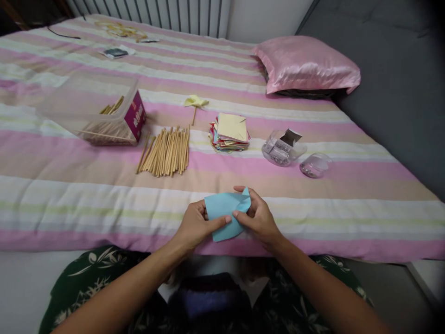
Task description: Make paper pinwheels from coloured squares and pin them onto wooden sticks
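Note:
A light blue paper sheet [224, 214] is held between both hands just above the near edge of the striped bed. My left hand [194, 225] pinches its left side, thumb on top. My right hand [259, 218] grips its right side, where one corner is curled upward. Beyond the hands lie a stack of coloured paper squares [230, 133] and a bundle of wooden sticks [166, 152]. A finished yellow paper pinwheel on a stick [195, 105] rests farther back.
A clear plastic box [100, 109] with a few sticks stands at the left. A small clear container of pins [282, 147] and its lid [315, 165] lie at the right. A pink pillow [306, 65] sits at the back right. The striped bedcover [69, 195] spreads across the view.

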Demonstrator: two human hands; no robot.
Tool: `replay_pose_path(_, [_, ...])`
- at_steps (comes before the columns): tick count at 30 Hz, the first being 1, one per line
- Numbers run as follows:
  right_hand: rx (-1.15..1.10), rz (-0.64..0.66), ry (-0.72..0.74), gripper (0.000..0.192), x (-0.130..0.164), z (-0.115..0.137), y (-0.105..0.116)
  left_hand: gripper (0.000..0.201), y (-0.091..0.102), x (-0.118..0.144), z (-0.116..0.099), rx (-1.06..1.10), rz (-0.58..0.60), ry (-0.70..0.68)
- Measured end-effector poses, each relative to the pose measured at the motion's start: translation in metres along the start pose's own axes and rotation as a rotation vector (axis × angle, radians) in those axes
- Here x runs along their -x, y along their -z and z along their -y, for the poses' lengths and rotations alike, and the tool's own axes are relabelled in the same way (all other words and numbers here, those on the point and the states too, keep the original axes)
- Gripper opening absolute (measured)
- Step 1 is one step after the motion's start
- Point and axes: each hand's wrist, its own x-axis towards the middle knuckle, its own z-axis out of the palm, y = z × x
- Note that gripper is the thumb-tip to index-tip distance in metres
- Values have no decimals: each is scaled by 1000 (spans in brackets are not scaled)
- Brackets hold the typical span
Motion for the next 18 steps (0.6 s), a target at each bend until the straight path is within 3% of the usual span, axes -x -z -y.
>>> replay_pose_path(3, [-110,68,-97,55,-4,7,7,24,6,-1,-6,28,114,49])
replay_pose_path(6, [-158,132,-149,55,-6,10,11,21,10,-2,-9,-5,140,89])
replay_pose_path(14, [-36,170,-116,57,-5,7,8,17,5,-3,2,-228,29,43])
replay_pose_path(18, [16,160,-84,57,-4,6,5,15,2,-3,5,-231,-21,42])
